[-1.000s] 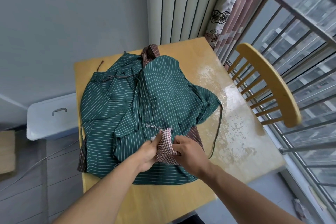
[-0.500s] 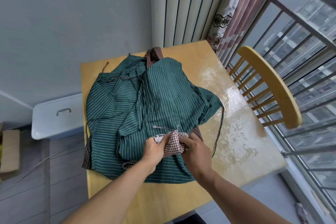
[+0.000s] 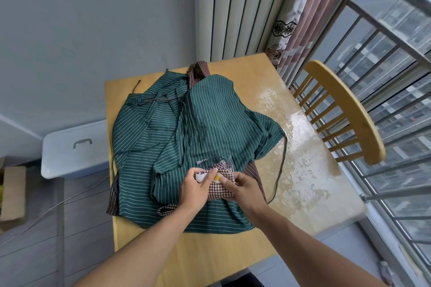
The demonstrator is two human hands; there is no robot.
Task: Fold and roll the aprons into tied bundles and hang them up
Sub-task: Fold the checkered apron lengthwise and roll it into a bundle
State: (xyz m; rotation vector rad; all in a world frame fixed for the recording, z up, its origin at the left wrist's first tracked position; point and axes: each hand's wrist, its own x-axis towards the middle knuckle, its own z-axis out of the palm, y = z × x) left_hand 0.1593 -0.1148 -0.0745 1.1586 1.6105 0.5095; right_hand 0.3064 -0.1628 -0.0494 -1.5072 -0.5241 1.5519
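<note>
A head-worn camera looks down at a person's two bare forearms reaching over a small wooden table [image 3: 140, 235]. Both hands work on a small checked apron bundle [image 3: 220, 187], red and white, which rests on top of a heap of green striped aprons [image 3: 186, 147] spread across the table. The left hand [image 3: 193, 187] pinches the bundle's left end between thumb and fingers; the right hand [image 3: 245, 187] has its fingers curled over the right side, pressing it down. The bundle looks nearly rolled, so the step in hand seems to be tightening and securing it. Next, its checked strap [image 3: 166, 209], trailing loose below the left wrist, probably needs wrapping round and knotting. A lidded grey storage box [image 3: 74, 149] stands on the floor left of the table; its contents are hidden. A wooden chair [image 3: 345, 112] stands on the right.
</note>
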